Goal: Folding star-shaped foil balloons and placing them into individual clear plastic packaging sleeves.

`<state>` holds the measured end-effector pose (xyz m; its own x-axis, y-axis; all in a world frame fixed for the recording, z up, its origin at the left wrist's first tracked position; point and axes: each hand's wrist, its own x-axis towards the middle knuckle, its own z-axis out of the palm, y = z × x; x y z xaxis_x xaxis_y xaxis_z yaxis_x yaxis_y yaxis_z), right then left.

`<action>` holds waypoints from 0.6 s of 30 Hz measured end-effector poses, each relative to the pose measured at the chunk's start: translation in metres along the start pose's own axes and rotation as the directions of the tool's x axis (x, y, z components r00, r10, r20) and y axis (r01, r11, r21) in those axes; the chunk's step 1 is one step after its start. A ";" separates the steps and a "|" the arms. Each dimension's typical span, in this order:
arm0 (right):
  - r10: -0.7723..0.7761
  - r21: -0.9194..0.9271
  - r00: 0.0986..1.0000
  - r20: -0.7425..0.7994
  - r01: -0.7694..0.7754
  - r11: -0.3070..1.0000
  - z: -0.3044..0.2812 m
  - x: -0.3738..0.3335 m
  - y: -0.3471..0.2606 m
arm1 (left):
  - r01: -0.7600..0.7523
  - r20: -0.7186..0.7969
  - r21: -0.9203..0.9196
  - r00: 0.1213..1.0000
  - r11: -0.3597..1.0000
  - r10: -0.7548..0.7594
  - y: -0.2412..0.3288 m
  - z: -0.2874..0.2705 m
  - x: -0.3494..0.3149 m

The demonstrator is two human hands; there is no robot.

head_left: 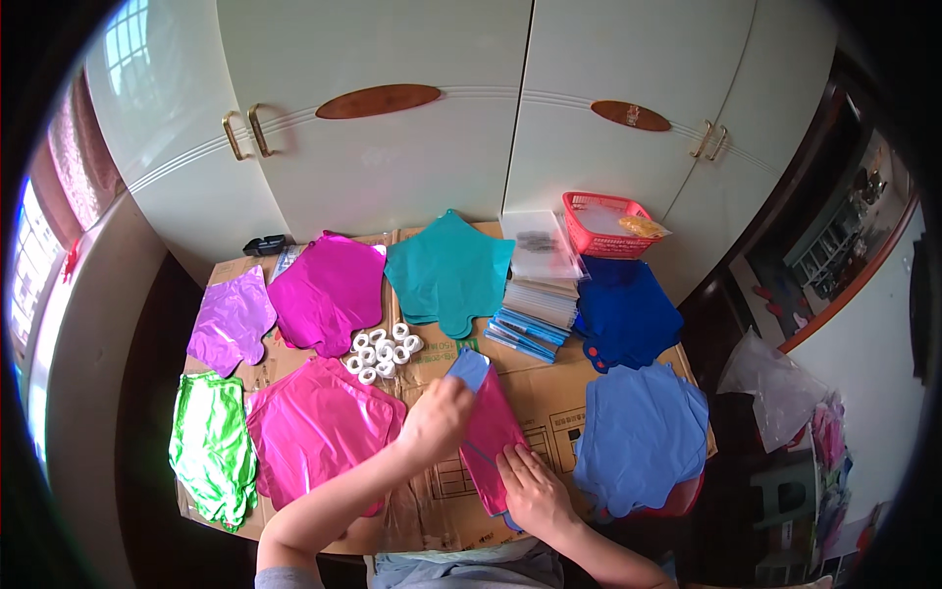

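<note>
A folded foil balloon [482, 458], a narrow pink strip with a light-blue end at the top, lies slantwise on the cardboard in front of me. My left hand [439, 417] is curled closed at the strip's upper left edge, by the blue end. What its fingers hold, if anything, is hidden. Lower down, my right hand [534, 488] lies flat on the strip with fingers stretched out. Left of the strip is a stack of flat pink foil balloons [319, 422], partly behind my left forearm. Light-blue foil balloons [643, 437] lie to the right.
Several white ribbon rolls [380, 351] sit mid-table. Around them lie green [211, 447], lilac [231, 319], magenta [329, 292], teal [449, 270] and dark-blue foil balloons [628, 309]. Stacked packets [530, 329] and a pink basket [601, 236] stand at the back, before white cabinet doors [383, 157].
</note>
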<state>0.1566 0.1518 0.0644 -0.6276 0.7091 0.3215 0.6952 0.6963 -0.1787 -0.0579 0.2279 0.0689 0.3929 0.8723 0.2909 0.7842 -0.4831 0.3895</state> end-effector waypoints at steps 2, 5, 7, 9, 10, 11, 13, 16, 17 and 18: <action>0.023 0.021 0.998 0.064 -0.024 0.999 0.006 -0.005 0.002 | -0.265 0.153 -0.100 0.948 0.959 0.278 0.014 0.012 -0.003; 0.033 0.010 0.994 0.107 -0.034 0.999 0.002 -0.004 0.002 | -0.360 0.291 -0.162 0.872 0.919 0.393 0.038 0.019 -0.017; 0.029 0.022 0.996 0.082 -0.031 0.999 0.001 -0.003 0.002 | -0.333 0.298 -0.118 0.887 0.935 0.354 0.032 0.021 -0.015; 0.028 0.072 0.999 0.034 -0.031 0.997 0.004 -0.004 0.002 | -0.322 0.280 -0.045 0.905 0.946 0.322 0.028 0.021 -0.011; 0.033 0.071 0.998 0.053 -0.036 0.997 0.005 -0.006 0.002 | -0.323 0.258 0.008 0.915 0.946 0.310 0.025 0.020 -0.006; 0.038 0.071 0.997 0.072 -0.043 0.997 0.006 -0.008 0.003 | -0.322 0.236 0.060 0.924 0.945 0.300 0.022 0.020 -0.002; 0.037 0.085 0.996 0.075 -0.044 0.995 0.004 -0.007 0.003 | -0.277 0.233 0.111 0.941 0.954 0.246 0.015 0.021 0.004; 0.033 0.093 0.997 0.066 -0.039 0.995 -0.001 -0.006 0.001 | -0.203 0.208 0.157 0.963 0.967 0.169 0.003 0.025 0.014; 0.026 0.075 0.996 0.079 -0.032 0.997 -0.002 -0.009 0.002 | -0.184 0.202 0.168 0.968 0.969 0.149 0.002 0.024 0.016; 0.019 0.054 0.995 0.093 -0.024 0.998 -0.003 -0.012 0.003 | -0.165 0.194 0.178 0.972 0.970 0.130 0.002 0.020 0.019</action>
<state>0.1670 0.1449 0.0628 -0.6441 0.7296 0.2298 0.6904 0.6838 -0.2362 -0.0394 0.2449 0.0581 0.5769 0.8002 0.1640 0.7813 -0.5992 0.1748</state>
